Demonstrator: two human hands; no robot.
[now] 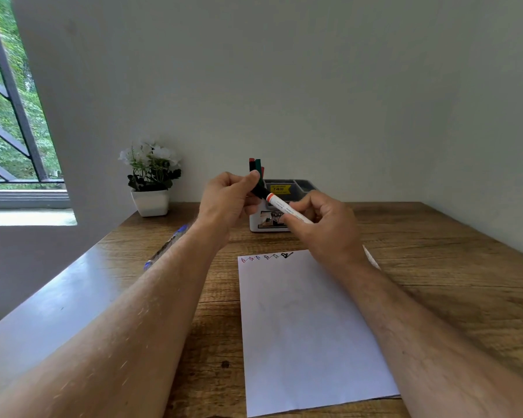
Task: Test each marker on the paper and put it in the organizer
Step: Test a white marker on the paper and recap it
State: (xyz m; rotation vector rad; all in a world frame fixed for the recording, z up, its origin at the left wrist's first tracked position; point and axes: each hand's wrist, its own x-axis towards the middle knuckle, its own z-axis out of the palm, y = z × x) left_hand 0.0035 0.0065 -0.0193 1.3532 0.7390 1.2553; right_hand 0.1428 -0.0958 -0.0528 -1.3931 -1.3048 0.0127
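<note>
I hold a white marker (284, 206) with an orange band and a black cap above the desk, in front of the organizer (284, 188). My left hand (227, 200) grips the black cap end. My right hand (323, 224) grips the white barrel. The cap sits against the barrel. The organizer is a white and grey box with a yellow price sticker; several markers (255, 165) stand upright in its left compartment. A white sheet of paper (308, 327) lies on the desk below my hands, with a row of small coloured test marks (267, 257) along its top edge.
A white pot of white flowers (150, 179) stands at the back left of the wooden desk (435, 267). A blue pen (169, 242) lies on the desk left of my left forearm. A window is at the far left, a wall behind.
</note>
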